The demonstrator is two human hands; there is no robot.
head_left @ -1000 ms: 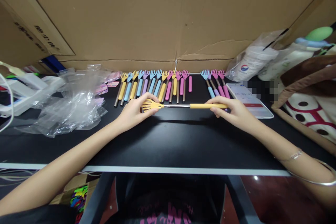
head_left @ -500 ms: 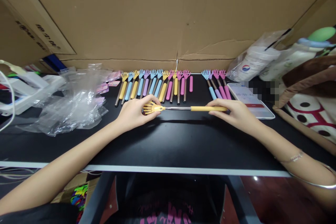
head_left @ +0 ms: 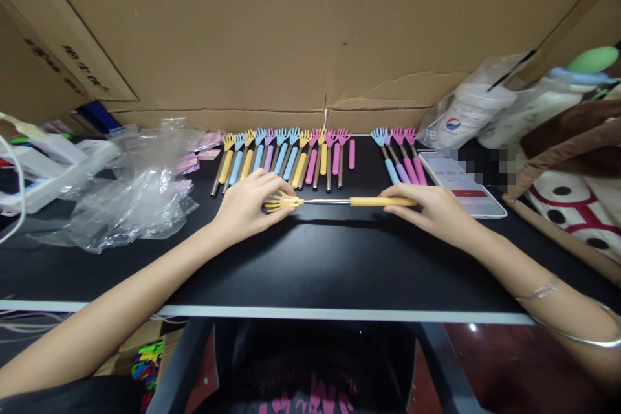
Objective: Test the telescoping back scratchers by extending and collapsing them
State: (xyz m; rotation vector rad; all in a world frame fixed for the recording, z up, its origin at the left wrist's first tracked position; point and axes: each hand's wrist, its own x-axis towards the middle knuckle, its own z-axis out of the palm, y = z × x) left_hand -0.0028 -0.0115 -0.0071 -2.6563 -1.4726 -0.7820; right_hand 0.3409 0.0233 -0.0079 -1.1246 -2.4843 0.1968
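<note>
A yellow back scratcher [head_left: 330,202] with a metal shaft lies crosswise between my hands, low over the black table [head_left: 310,265]. My left hand [head_left: 247,204] is closed around its claw-shaped head, thumb below and fingers above. At the other end, my right hand [head_left: 427,204] pinches the yellow handle. Behind them, a row of back scratchers [head_left: 291,158] in yellow, blue, purple and pink has their heads pointing to the back. A loose pink handle [head_left: 352,154] lies at the row's right end. A smaller group of assembled back scratchers [head_left: 400,155] lies further right.
Crumpled clear plastic bags [head_left: 140,187] and pink cards [head_left: 191,163] lie on the left, beside a white plastic rack [head_left: 63,174]. To the right are a phone [head_left: 460,184], a bagged cup [head_left: 468,116] and a cloth bag [head_left: 572,187]. A cardboard wall [head_left: 272,32] stands behind.
Little differs. Both hands keep the same hold on the yellow back scratcher, and the whole view has shifted by a few pixels.
</note>
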